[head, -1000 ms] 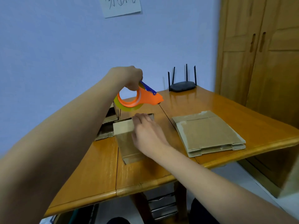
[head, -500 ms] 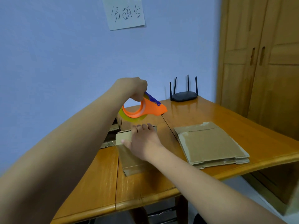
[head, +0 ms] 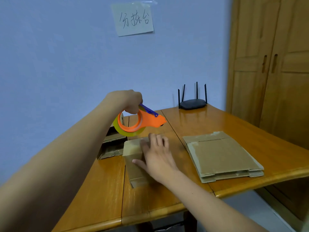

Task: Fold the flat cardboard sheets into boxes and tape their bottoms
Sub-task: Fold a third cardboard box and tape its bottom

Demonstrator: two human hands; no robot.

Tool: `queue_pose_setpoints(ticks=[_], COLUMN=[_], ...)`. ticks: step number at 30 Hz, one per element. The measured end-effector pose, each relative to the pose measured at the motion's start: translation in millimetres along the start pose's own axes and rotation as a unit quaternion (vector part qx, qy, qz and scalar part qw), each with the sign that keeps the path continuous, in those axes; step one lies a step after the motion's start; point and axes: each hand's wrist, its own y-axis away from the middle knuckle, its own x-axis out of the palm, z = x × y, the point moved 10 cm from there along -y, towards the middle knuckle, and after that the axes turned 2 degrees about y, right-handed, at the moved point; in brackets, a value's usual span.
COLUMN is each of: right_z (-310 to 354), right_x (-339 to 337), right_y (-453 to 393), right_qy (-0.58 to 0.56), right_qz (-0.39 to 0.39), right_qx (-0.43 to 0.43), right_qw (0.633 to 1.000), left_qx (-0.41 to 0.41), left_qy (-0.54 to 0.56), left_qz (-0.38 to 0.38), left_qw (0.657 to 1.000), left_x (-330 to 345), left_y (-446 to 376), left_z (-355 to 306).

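Gripping tape dispenser (head: 142, 122), left hand (head: 128, 101) fingers curled | right hand (head: 157, 158) fingers spread, pressing box (head: 133, 151)

paper note (head: 133, 19) on wall, handwritten "分拣台"

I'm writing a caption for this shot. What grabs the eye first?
The bright orange tape dispenser, gripped by the left hand above the table. Below it, the right hand presses flat on a folded box. Right of that lies a stack of flat cardboard sheets.
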Motion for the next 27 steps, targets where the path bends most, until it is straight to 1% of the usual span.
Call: queue_pose_setpoints(ticks=[3, 9, 15, 20, 23, 27], right_z=[-4.7, -5.4, -6.7, -11.2, -18.4, -21.9], right_x=[1.2, 0.9, -0.8, -2.3, -3.0, 0.2], right_y=[3.0, 5.5, 10.2, 4.9, 10.3, 14.3], right_qy=[-0.013, -0.004, -0.011, -0.024, -0.021, -0.038], right_qz=[-0.015, -0.033, -0.067, -0.059, -0.052, -0.024], right_qx=[0.030, 0.029, 0.052, 0.063, 0.093, 0.128], right_qw=[0.999, 0.999, 0.996, 0.996, 0.994, 0.991], left_qx=[0.002, 0.007, 0.003, -0.003, 0.002, 0.000], left_qy=[0.015, 0.044, 0.067, 0.082, 0.092, 0.102], left_qz=[-0.001, -0.010, -0.024, -0.032, -0.041, -0.036], left_qw=[1.000, 0.999, 0.997, 0.996, 0.995, 0.994], left_x=[7.1, 18.9, 31.5, 39.3, 40.0, 47.8], left_y=[3.6, 13.8, 19.8, 21.4, 21.9, 23.3], left_z=[6.9, 16.7, 23.5, 31.7, 32.6, 35.2])
